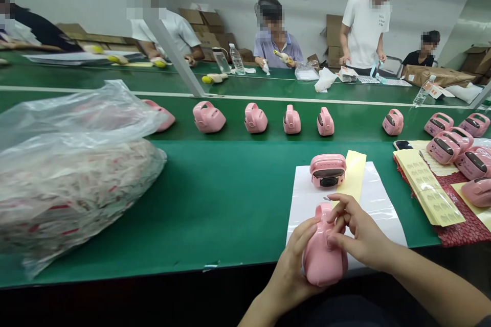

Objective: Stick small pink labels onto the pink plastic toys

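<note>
Here, pink device (324, 267) within left hand (292, 259) — grip curled round side; right hand (359, 232) half-curled against it, hold unclear.

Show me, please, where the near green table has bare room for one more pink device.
The widest bare patch of the green table lies between the stuffed plastic bag and the white sheet. The right end is crowded: pink devices, yellow sheets and red bubble wrap share it.
</note>
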`<state>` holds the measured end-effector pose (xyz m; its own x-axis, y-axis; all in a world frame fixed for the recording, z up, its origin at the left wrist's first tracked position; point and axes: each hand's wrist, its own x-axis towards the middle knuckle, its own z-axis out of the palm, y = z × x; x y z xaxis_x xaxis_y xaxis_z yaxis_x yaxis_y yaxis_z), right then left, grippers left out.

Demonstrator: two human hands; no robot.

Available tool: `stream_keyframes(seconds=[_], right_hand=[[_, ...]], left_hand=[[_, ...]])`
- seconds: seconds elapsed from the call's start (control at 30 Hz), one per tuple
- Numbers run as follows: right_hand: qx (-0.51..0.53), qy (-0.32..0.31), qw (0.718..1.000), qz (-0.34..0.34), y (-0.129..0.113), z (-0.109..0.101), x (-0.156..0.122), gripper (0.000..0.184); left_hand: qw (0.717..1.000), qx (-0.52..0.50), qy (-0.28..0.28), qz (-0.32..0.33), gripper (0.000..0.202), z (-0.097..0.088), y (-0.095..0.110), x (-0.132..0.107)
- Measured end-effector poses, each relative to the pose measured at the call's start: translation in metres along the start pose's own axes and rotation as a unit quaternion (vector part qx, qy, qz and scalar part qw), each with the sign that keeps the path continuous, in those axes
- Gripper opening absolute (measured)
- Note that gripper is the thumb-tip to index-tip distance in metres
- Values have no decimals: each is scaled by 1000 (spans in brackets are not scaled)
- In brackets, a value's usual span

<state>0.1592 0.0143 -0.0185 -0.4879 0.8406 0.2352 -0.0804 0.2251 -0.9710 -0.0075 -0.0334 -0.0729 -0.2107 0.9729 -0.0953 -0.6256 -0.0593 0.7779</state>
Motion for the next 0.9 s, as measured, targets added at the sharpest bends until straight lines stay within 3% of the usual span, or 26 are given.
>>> stream_keyframes(seconds=[0.17,0.27,0.33,0.43,0.53,0.6,0.73,0.8,0.83,0.9], right_hand=[[-54,5,998,-27,2,0,-4,49],[-134,12,986,-99,6,1,-7,50],[-196,13,965,-174,7,1,-8,53],[-291,15,912,-287,9,-1,-10,63],[-343,-2,867,-362,10,-6,-12,70],[-345,-13,858,-379,10,-10,-14,72],[-330,-21,868,-370,9,-16,-15,69],[-338,-37,861,-377,10,-17,-14,67],[-344,-47,853,-389,11,-18,-13,65],[-347,-68,836,-419,12,-19,-11,60]], left_hand=[[996,74,-40,41,69,2,3,-2],[977,172,-81,100,72,5,7,-3],[962,214,-101,139,73,8,8,-3],[928,274,-141,210,72,10,8,-4],[897,319,-177,250,69,8,3,-3],[905,313,-170,232,67,4,-2,-1],[975,168,-78,123,63,-6,-11,1],[978,152,-88,111,61,-8,-12,1],[965,189,-120,137,62,-8,-12,2],[898,310,-205,235,69,-9,-12,3]])
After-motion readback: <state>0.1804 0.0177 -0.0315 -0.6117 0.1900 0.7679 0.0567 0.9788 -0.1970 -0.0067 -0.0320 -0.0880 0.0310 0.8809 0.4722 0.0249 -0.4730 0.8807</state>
